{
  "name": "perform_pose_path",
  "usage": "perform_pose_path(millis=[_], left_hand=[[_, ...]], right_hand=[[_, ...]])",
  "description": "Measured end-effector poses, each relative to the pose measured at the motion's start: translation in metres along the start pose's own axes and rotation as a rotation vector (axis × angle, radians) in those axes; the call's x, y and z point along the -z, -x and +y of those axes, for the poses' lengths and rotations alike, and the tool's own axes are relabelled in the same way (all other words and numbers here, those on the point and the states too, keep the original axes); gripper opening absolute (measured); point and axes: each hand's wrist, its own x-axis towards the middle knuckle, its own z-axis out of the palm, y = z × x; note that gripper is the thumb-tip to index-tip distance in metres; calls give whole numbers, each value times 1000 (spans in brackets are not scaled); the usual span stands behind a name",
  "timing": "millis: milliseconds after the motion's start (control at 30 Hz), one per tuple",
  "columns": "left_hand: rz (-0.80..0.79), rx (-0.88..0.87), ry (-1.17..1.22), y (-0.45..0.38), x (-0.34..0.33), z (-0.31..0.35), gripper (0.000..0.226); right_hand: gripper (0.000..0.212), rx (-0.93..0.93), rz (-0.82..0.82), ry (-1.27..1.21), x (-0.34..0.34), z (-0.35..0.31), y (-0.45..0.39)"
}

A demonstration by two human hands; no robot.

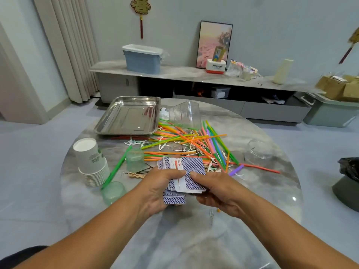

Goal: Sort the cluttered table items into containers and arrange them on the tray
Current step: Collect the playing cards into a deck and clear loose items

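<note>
Both hands hold a loose bundle of blue-backed playing cards (pixel 191 167) above the round marble table (pixel 262 191). My left hand (pixel 157 189) grips the cards from the left, thumb on top. My right hand (pixel 211 191) pinches their right side. A steel tray (pixel 108 123) lies at the far left, nothing in it. Coloured straws (pixel 196 140) and white floss picks (pixel 136 142) are scattered between the tray and the cards. A clear square plastic container (pixel 185 114) lies on its side beside the tray.
A stack of white paper cups (pixel 91 162) stands upside down at the left. Two green plastic cups (pixel 135 160) (pixel 113 192) sit near it. A clear round jar (pixel 259 152) is at the right. Black hairpins (pixel 143 170) lie by my left hand.
</note>
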Motion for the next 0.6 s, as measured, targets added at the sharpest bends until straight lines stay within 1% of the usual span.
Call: perform_pose_path(millis=[67,200,267,367,467,500,533,600], left_hand=[[34,-49,-8,-2,0,-4,29],[92,-138,12,-7,1,-11,42],[123,-156,19,-8,2,-12,41],[170,-180,41,-8,4,-12,46],[213,-204,25,-6,7,-10,47],[226,-213,13,-7,7,-10,46],[237,-226,9,-7,8,-10,47],[231,-254,14,-6,8,-11,51]], right_hand=[[23,15,17,-16,3,1,-2],[23,80,46,-33,3,4,-5],[23,75,69,-68,3,7,-7],[24,84,128,-145,2,7,-8],[21,180,241,-164,1,4,-7],[23,252,305,-112,3,4,-7],[27,347,377,17,4,4,-7],[36,557,493,435,5,8,-5]])
